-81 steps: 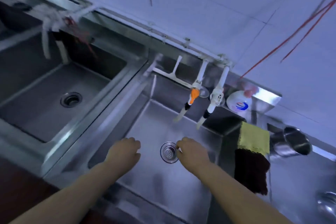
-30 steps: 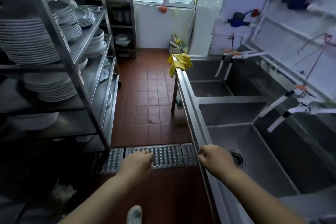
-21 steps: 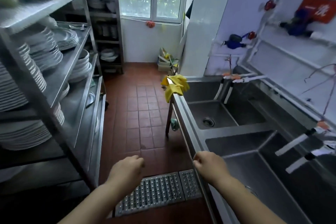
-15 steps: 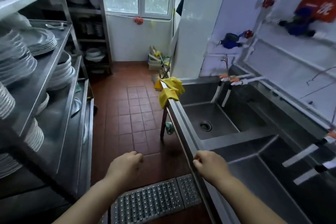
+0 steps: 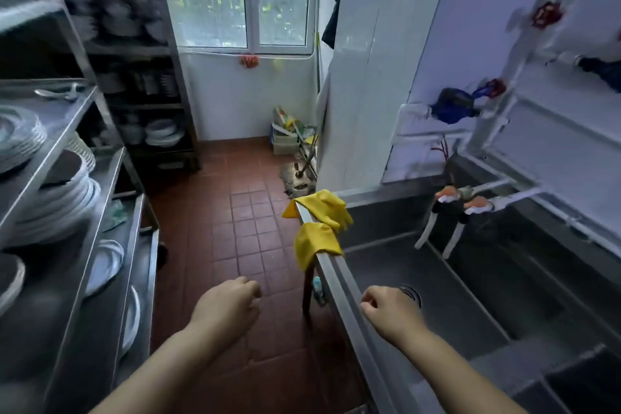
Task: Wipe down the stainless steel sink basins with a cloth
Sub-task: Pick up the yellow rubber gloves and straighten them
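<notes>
The stainless steel sink unit runs along my right, its front rim point(image 5: 349, 306) leading away from me. The far basin point(image 5: 396, 262) lies ahead, with a round drain point(image 5: 411, 292) in its floor. A corner of a nearer basin point(image 5: 584, 386) shows at the lower right. My left hand point(image 5: 228, 306) hovers over the red tile floor, fingers curled, holding nothing. My right hand point(image 5: 389, 309) is over the sink's rim by the drain, fingers curled and empty too. A pair of yellow rubber gloves point(image 5: 322, 212) is draped over the rim further on. I see no cloth.
A steel rack point(image 5: 111, 212) stacked with white plates lines the left of the narrow tiled aisle point(image 5: 248, 232). Two taps point(image 5: 450, 208) with orange collars reach over the far basin. Bins and cleaning gear point(image 5: 289, 138) stand in the far corner under the window.
My view has swung from the basin with the drain strainer to the aisle, and I have moved along the sink toward the yellow gloves. Both hands stay curled and empty.
</notes>
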Demonstrator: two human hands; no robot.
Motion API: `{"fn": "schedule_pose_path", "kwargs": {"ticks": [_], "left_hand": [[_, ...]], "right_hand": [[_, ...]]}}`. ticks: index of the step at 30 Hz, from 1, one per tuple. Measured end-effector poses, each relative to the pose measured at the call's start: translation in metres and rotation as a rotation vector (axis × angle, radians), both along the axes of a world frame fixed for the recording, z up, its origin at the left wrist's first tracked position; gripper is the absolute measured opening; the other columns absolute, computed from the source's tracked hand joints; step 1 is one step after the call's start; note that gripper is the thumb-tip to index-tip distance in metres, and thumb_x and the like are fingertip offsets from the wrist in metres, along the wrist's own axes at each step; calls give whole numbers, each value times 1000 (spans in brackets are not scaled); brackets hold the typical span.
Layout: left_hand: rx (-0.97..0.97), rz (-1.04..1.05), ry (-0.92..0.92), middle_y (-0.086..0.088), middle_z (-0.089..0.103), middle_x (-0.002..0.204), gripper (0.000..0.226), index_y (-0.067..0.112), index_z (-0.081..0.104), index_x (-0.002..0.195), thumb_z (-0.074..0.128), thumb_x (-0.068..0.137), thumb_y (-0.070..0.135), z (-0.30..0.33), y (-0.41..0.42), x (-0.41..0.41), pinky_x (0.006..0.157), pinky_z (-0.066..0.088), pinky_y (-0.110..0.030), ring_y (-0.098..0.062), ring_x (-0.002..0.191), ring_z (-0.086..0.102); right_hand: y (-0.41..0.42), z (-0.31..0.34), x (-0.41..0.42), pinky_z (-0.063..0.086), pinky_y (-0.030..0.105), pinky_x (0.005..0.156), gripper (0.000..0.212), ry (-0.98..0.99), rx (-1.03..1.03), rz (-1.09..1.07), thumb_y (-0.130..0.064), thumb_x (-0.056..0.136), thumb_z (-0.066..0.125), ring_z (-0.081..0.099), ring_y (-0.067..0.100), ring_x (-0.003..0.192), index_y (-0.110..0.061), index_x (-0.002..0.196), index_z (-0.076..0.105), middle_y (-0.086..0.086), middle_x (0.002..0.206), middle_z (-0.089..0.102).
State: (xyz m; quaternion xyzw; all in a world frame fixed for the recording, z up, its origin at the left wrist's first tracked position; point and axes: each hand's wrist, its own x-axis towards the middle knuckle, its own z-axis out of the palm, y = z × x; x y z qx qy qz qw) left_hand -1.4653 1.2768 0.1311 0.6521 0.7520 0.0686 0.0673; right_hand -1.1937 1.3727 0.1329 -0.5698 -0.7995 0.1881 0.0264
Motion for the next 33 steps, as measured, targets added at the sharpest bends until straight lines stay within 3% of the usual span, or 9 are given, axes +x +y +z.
{"fn": "schedule_pose_path", "kwargs": {"ticks": [8,18,22,30,33], "left_hand": [[-53,-47,-34,8,57,117,28,31,56,113,44,88,32,-15,124,-38,82,43,-30,-16,111,54],[-126,-377,-96,9,59,118,28,30,56,115,45,89,35,-46,326,-70,77,44,-29,-16,107,56],[-196,-468,-123,10,56,123,32,32,53,121,47,90,37,-60,394,-90,81,45,-30,-14,112,55],[-283,-687,-136,1,42,138,51,23,40,137,53,89,33,-94,490,-72,90,45,-36,-23,121,45],[-249,-771,-84,4,34,149,59,23,32,143,53,88,32,-106,510,-59,103,36,-36,-23,132,33]], "right_hand": [[93,-11,-29,49,31,70,18,35,-76,-125,-34,90,49,60,14,88,-28,92,66,-7,96,67],[193,-31,-59,49,29,70,15,34,-178,-524,-31,88,51,60,8,82,-34,82,64,-13,89,66],[231,-42,-103,50,31,67,17,90,-242,-620,-26,88,52,62,16,86,-25,87,69,-5,93,69],[283,-88,-175,44,28,73,19,77,-334,-758,-30,91,49,61,20,99,-24,97,67,-2,105,68],[291,-101,-190,42,28,69,17,-31,-308,-844,-37,91,46,61,23,99,-26,83,58,-1,103,67]]}}
